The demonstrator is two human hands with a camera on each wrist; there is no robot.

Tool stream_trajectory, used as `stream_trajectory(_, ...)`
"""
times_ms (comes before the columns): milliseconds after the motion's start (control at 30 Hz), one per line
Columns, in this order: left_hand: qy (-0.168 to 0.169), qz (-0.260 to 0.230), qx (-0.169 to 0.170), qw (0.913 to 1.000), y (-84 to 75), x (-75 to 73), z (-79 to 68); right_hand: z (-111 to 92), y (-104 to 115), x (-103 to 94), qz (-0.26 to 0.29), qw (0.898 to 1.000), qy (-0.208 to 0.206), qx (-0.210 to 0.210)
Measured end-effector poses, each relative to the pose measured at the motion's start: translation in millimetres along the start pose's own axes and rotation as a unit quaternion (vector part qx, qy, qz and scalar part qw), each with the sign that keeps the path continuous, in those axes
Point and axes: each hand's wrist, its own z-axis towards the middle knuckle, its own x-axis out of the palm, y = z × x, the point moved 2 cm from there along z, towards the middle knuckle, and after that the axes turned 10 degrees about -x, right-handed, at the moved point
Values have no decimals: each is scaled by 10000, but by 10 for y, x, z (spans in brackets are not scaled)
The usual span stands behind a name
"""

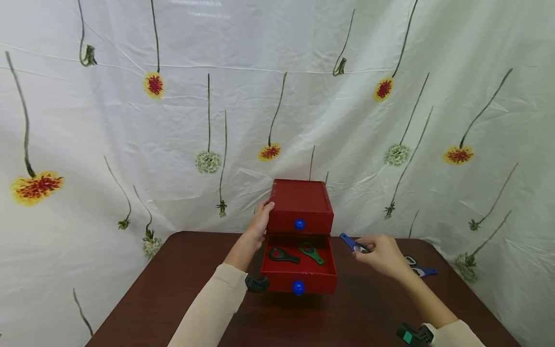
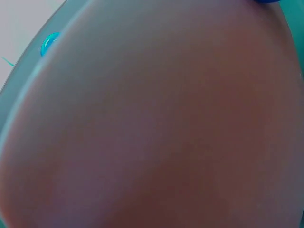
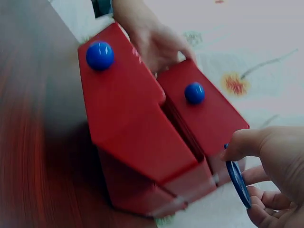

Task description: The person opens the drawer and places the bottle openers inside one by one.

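A red two-drawer box (image 1: 301, 195) with blue knobs stands on the table, its lower drawer (image 1: 299, 282) pulled out. Inside lie a black bottle opener (image 1: 284, 256) and a green bottle opener (image 1: 313, 254). My left hand (image 1: 259, 222) rests against the box's left side, thumb near the top front edge; other fingers are partly hidden. To the right of the drawer, my right hand (image 1: 381, 253) pinches a blue bottle opener (image 1: 349, 242) above the table. The right wrist view shows this opener edge-on between thumb and fingers. Blurred skin fills most of the left wrist view.
Right of the box, partly behind the right forearm, lie another blue opener (image 1: 425, 272) and a dark one with a pale ring (image 1: 410, 260). The dark brown table (image 1: 182, 289) meets a white flowered cloth (image 1: 243, 120) hanging behind it.
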Motion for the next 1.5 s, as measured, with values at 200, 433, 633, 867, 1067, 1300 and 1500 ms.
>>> stream_trajectory(200,9,-4,12,10000,-9,1,-2,159,233,190,392,9986,310,-175)
stream_trajectory(433,-2,-23,-1,10000,-13,-6,-9,309,462,418,398,9941,638,-782)
stream_trajectory(633,23,-11,8,10000,-1,-10,-15,421,569,602,122,9918,723,-1046)
stream_trajectory(867,28,-29,30,10000,16,-25,-5,494,593,741,-282,9907,708,-1125)
stream_trajectory(1067,51,11,-6,10000,-7,-20,-13,511,603,787,-464,9893,713,-1184)
stream_trajectory(1300,98,20,30,9999,-6,-7,-14,489,666,751,-524,9901,535,-1184)
stream_trajectory(1500,72,-10,-18,10000,-9,-16,-16,417,705,698,-465,9916,309,-1167)
